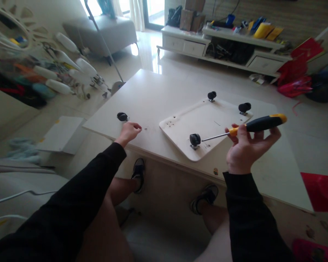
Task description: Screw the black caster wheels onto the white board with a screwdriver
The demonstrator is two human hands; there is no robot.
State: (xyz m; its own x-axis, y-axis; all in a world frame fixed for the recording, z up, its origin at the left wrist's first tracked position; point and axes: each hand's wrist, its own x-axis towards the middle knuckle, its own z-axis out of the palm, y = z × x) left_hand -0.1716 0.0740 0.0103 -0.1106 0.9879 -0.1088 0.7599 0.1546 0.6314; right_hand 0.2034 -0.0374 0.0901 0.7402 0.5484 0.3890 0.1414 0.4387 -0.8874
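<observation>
My right hand (243, 149) grips a screwdriver (265, 123) with a black and yellow handle, its shaft pointing left. The tip is close to a black caster (195, 139) at the near corner of a white board (188, 123). Two more casters stand on the board's far side, a back one (211, 95) and a right one (244, 108). The board's left corner shows bare screw holes (170, 124). My left hand (129, 131) is at the table's left part, fingertips pinched together; whatever they may hold is too small to tell. Just beyond it lies a loose caster (122, 116).
The white table (150, 91) carries the board, and a small dark screw-like piece (145, 128) lies right of my left hand. A white box (62, 134) stands on the floor at left. A low cabinet (191, 45) and an upholstered bench (104, 34) are farther back.
</observation>
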